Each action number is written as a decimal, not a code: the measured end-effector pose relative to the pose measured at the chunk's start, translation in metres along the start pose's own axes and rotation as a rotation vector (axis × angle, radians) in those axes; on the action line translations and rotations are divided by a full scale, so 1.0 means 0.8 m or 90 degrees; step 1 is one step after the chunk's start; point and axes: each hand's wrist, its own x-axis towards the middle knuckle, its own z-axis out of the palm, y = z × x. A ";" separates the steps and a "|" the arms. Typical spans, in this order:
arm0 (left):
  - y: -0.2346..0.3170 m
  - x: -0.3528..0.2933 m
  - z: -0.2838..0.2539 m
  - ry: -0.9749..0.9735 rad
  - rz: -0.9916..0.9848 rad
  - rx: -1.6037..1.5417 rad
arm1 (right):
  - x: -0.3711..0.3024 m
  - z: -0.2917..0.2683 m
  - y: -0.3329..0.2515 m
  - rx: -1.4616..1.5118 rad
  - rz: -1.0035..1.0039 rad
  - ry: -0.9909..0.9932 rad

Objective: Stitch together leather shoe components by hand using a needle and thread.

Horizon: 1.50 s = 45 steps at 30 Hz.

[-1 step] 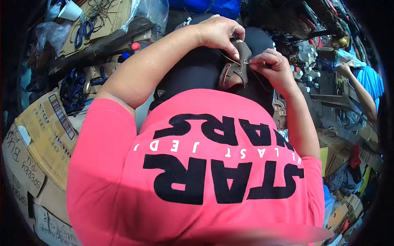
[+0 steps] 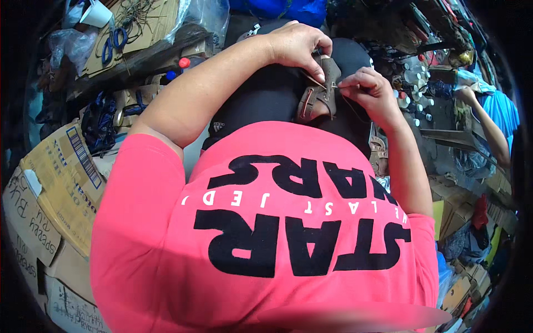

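Observation:
A brown leather shoe (image 2: 315, 105) with pale lacing along its side rests between my thighs. My left hand (image 2: 300, 47) is closed at its far end, thumb pressing near the edge and the other fingers partly hidden. Thin tan cord (image 2: 315, 81) runs from beside that thumb toward the middle of the shoe. On the shoe's right side, my right hand (image 2: 369, 91) is closed in a pinch on the cord, its fingertips close to the leather. A loose length of cord hangs below this hand. Whether a needle is in the pinch is too small to tell.
Blue-handled scissors (image 2: 115, 44) and dark strands lie on cardboard at the far left, near a white cup (image 2: 96, 14). Cardboard boxes (image 2: 61, 183) stack at my left. Several small bottles (image 2: 413, 91) stand right. Another person's arm (image 2: 488, 122) shows at the far right.

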 end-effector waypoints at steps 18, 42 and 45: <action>0.031 -0.069 -0.002 0.235 -0.017 -0.026 | -0.028 0.039 -0.010 -0.198 -0.162 0.182; 0.059 -0.093 0.009 0.260 0.072 0.054 | 0.000 0.005 0.009 -0.139 -0.024 -0.033; 0.067 -0.090 0.012 0.266 0.098 0.068 | 0.002 0.005 0.011 -0.118 -0.025 -0.046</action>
